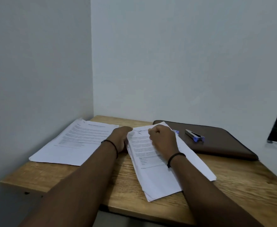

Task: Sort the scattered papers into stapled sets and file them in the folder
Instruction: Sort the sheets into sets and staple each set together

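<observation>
Here, printed paper stack [152, 163] fanned, edges uneven; both hands — left hand [120, 139], right hand [163, 139] — curled, gripping its top

The desk [232, 190] is seen as matt grained wood, the papers [78, 141] as matt white paper, the folder [219, 141] as smooth brown leather-like material, the stapler [194, 135] as shiny metal

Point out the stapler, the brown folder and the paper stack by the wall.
stapler [193, 135], head view, middle of its metal body.
brown folder [219, 145], head view, bare cover right of the stapler.
paper stack by the wall [78, 141], head view, printed top sheet.
</observation>
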